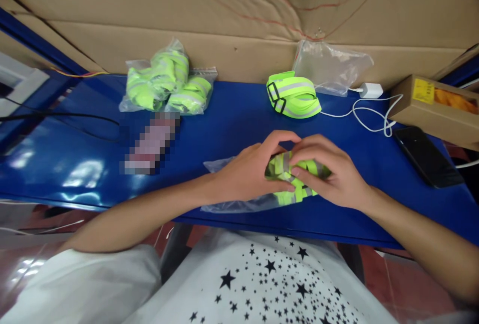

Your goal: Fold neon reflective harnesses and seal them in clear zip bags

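Near the front of the blue table, a bundled neon-yellow reflective strap (299, 193) with grey bands lies partly inside a clear plastic bag (239, 205). My left hand (245, 172) curls around its left side, thumb below and fingers above, at the bag. From the right, my right hand (335, 172) closes over the bundle with bent fingers and thumb. Both hands hide much of the strap, and the bag's mouth is hard to make out. Beyond them rests another coiled reflective strap (299, 95) with black buckles, outside any bag.
Several bagged straps (164, 82) are piled at the back left, behind a pixelated item (151, 144). An empty clear bag (329, 67) leans on the cardboard wall (224, 5). To the right are a white charger (371, 90) with cable, a cardboard box (430, 109) and a black phone (426, 157).
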### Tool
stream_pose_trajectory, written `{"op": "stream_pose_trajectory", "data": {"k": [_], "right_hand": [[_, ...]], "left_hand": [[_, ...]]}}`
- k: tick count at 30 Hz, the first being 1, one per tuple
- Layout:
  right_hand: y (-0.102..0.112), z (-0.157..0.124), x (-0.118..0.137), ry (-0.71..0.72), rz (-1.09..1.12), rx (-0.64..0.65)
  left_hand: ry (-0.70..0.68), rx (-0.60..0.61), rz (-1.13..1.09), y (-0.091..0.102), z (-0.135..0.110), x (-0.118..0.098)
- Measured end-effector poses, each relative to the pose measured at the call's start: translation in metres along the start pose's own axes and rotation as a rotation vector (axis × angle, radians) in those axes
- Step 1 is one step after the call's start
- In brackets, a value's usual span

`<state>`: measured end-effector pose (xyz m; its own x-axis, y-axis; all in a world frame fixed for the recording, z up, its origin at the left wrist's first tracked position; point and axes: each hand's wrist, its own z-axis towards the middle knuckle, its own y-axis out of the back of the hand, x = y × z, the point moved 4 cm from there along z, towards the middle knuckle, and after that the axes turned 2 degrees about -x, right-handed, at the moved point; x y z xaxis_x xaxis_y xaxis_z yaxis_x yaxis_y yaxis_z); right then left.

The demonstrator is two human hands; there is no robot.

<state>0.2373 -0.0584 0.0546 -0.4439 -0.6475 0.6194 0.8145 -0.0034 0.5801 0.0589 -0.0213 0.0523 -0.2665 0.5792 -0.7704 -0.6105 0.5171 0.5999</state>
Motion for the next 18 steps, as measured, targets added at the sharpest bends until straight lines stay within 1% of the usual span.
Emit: {"op": "stream_pose_trajectory", "data": {"k": [2,3,4,6,8,9,10,12,14,15,16,18], "right_hand": [[0.006,0.001,-0.005,-0.084,-0.030,-0.081],[0.007,0.001,-0.008,-0.124,-0.031,-0.091],[0.006,0.000,-0.010,-0.149,-0.026,-0.072],[0.003,0.000,-0.011,-0.146,-0.028,-0.015],[0.002,-0.002,-0.009,-0.092,-0.069,-0.022],[0.002,-0.002,-0.008,-0.057,-0.101,-0.036],[0.002,-0.003,-0.007,-0.025,-0.136,-0.053],[0.002,-0.006,-0.006,0.011,-0.205,-0.079],[0.002,-0.008,-0.006,0.036,-0.273,-0.087],[0.002,-0.008,-0.005,0.063,-0.312,-0.083],[0.002,-0.009,-0.004,0.103,-0.354,-0.069],[0.000,-0.008,0.001,0.197,-0.445,-0.036]], "left_hand": [[-0.127,-0.100,0.172,0.004,-0.002,-0.006],[-0.209,-0.144,0.287,0.005,-0.003,-0.009],[-0.304,-0.182,0.412,0.004,-0.005,-0.012],[-0.488,-0.239,0.625,0.002,-0.009,-0.015],[-0.588,-0.262,0.711,-0.002,-0.011,-0.013],[-0.583,-0.267,0.691,-0.003,-0.011,-0.011],[-0.541,-0.273,0.647,-0.003,-0.011,-0.008],[-0.420,-0.298,0.558,-0.002,-0.008,-0.002],[-0.331,-0.342,0.530,0.002,-0.006,0.002],[-0.315,-0.350,0.556,0.003,-0.005,0.004],[-0.328,-0.340,0.601,0.004,-0.004,0.005],[-0.378,-0.285,0.692,0.005,-0.001,0.007]]}}
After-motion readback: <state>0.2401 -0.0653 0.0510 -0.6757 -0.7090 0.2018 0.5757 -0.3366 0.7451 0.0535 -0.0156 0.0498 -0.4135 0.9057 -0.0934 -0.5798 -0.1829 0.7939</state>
